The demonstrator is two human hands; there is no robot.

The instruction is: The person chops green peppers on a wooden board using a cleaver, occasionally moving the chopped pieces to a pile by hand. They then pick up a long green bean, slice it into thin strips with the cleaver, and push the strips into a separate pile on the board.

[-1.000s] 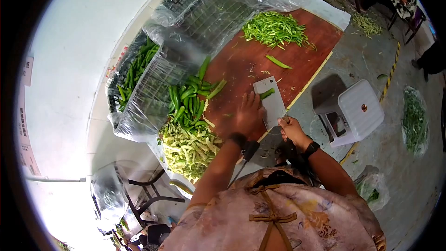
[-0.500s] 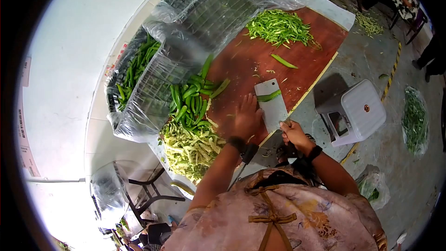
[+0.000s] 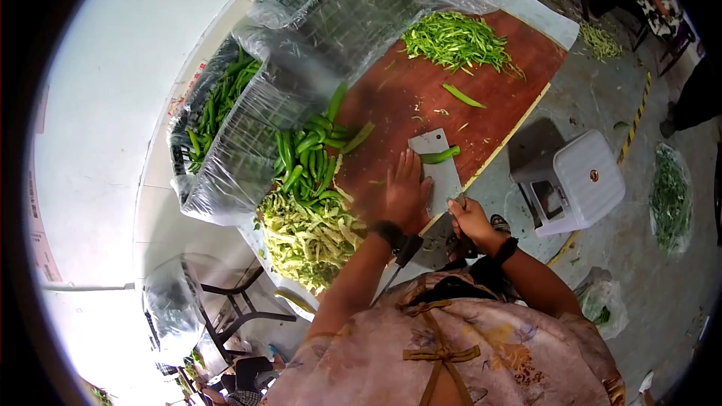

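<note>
My right hand [image 3: 474, 224] is closed round the handle of a cleaver [image 3: 445, 179], whose broad blade lies flat near the red board's front edge. A green pepper [image 3: 440, 156] rests across the blade. My left hand [image 3: 408, 192] is stretched out palm down beside the blade, its fingertips close to the pepper's left end. Left of that hand sit a heap of whole green peppers [image 3: 310, 154] and a pile of pale pepper cores and trimmings [image 3: 304, 244]. A single pepper piece [image 3: 464, 96] lies farther up the red board [image 3: 376, 124].
Shredded green pepper [image 3: 459, 41] is heaped at the board's far end. Plastic-lined crates [image 3: 248, 135] stand along the wall, one with whole peppers [image 3: 226, 98]. A white stool [image 3: 587, 180] and bagged greens [image 3: 668, 195] are on the floor to the right. Another person's dark-clothed leg shows at far right.
My left hand has shifted slightly right, nearer the blade, and its outline is sharper. My right hand and the cleaver have moved a little left. The pepper sits slightly farther right on the blade.
</note>
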